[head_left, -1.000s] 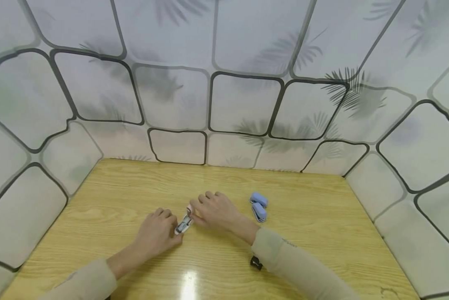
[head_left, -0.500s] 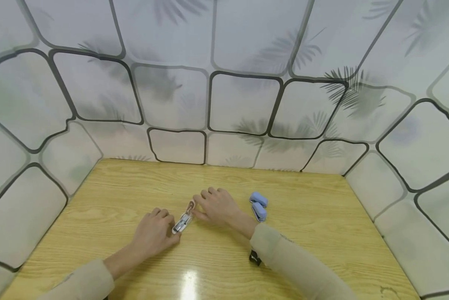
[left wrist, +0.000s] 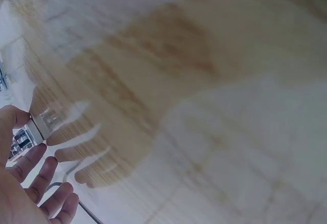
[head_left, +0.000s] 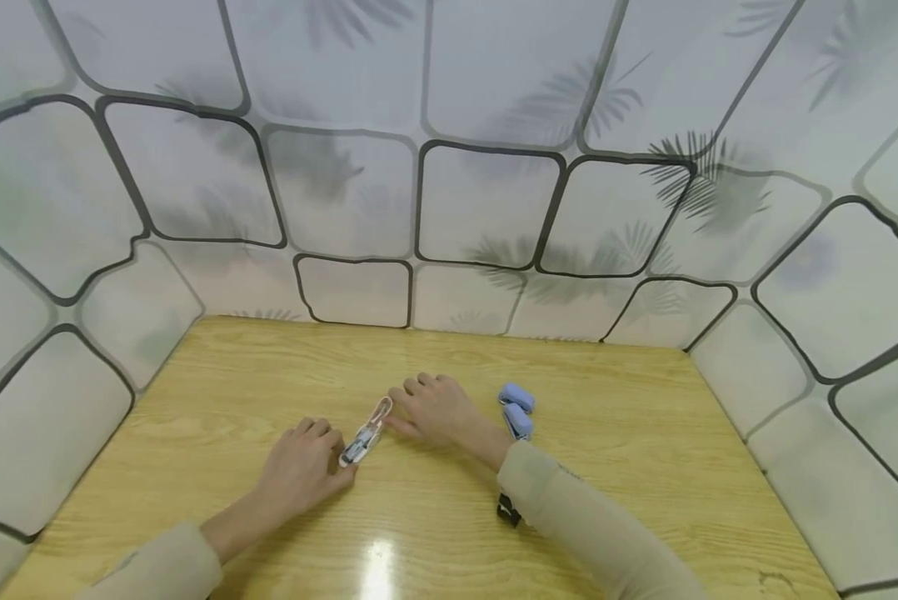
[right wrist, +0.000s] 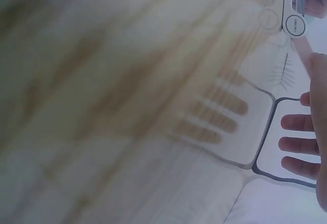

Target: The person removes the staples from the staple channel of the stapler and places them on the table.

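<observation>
A small white stapler (head_left: pixel 366 433), spread open lengthwise, lies at a slant between my two hands over the wooden table. My left hand (head_left: pixel 302 465) pinches its near end between thumb and forefinger, with the metal inner parts (left wrist: pixel 23 141) showing in the left wrist view. At the far end, the thumb and forefinger of my right hand (head_left: pixel 436 410) hold the rounded tip. In the right wrist view, that white round end (right wrist: pixel 295 26) carries small lettering, and the right hand's other fingers are extended away from it.
Two small blue staplers (head_left: pixel 516 398) lie touching one another to the right of my right hand. A black item (head_left: pixel 507 510) pokes out beside the right sleeve. Patterned pale panels (head_left: pixel 355 292) wall in the wooden table (head_left: pixel 269 367) at the back and sides.
The stapler's far arm has swung outward, so the stapler now lies more stretched out. My left hand has shifted slightly left; the right hand has moved a little up and away.
</observation>
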The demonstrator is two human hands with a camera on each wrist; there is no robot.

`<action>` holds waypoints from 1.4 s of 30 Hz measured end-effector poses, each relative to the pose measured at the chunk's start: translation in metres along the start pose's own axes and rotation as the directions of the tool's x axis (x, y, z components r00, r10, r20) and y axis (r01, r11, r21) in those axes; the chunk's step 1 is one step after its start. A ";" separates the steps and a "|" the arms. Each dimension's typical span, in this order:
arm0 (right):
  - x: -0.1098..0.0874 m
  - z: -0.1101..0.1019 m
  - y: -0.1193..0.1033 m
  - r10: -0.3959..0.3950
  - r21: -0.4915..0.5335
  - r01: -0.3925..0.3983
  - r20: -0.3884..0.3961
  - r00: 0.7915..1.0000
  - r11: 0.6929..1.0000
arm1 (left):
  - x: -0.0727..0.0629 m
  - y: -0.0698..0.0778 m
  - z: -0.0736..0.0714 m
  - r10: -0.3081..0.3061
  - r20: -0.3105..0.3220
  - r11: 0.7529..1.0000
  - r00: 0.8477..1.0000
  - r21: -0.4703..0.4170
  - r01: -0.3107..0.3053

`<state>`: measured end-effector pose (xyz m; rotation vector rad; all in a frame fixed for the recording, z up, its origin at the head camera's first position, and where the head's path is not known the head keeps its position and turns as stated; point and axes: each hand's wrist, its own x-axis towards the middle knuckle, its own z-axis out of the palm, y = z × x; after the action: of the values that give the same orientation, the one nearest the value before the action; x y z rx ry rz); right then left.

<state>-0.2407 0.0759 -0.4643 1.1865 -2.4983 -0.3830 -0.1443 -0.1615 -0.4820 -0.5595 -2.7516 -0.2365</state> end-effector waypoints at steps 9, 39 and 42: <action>-0.008 -0.007 0.003 0.079 0.096 -0.078 -0.007 0.997 0.992 | 0.001 -0.001 0.001 0.012 -0.013 1.000 1.000 0.006 -0.012; -0.015 -0.028 -0.037 0.351 0.905 -0.419 0.417 0.838 -0.075 | -0.001 -0.001 0.001 -0.007 -0.025 1.000 1.000 -0.010 0.006; -0.011 -0.027 -0.044 0.355 0.904 -0.420 0.421 0.835 -0.086 | 0.000 -0.001 0.001 -0.001 -0.025 1.000 1.000 -0.014 0.001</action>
<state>-0.1924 0.0555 -0.4593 0.5047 -2.8221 1.9026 -0.1445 -0.1622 -0.4832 -0.5553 -2.7285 -0.2607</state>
